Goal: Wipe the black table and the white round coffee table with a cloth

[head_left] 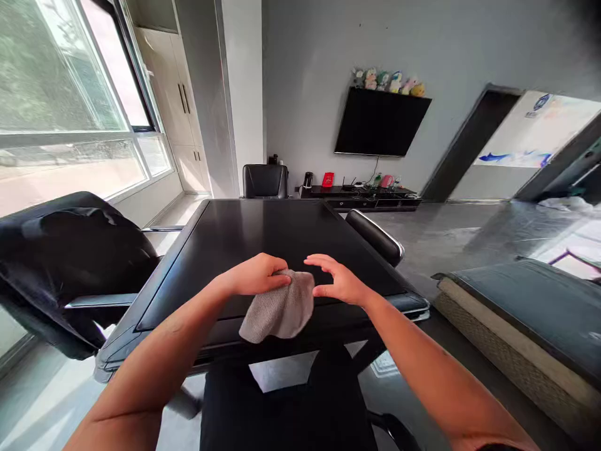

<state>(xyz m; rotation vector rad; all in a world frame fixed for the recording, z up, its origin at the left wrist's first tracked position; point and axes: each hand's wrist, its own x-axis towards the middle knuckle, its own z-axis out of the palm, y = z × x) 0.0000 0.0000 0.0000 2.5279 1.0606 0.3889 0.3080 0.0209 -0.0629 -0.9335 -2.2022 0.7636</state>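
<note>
Cloth (280, 308) on table (263, 235), between hands.

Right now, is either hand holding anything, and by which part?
The left hand grips the cloth by its top edge; the right hand is open, thumb at the cloth's right edge.

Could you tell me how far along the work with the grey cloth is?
Done: nothing shows yet; the black table bears no wipe marks. In hand: the left hand grips the grey cloth, draped over the table's near edge, the right hand beside it, fingers open. Left: probably the whole tabletop.
</note>
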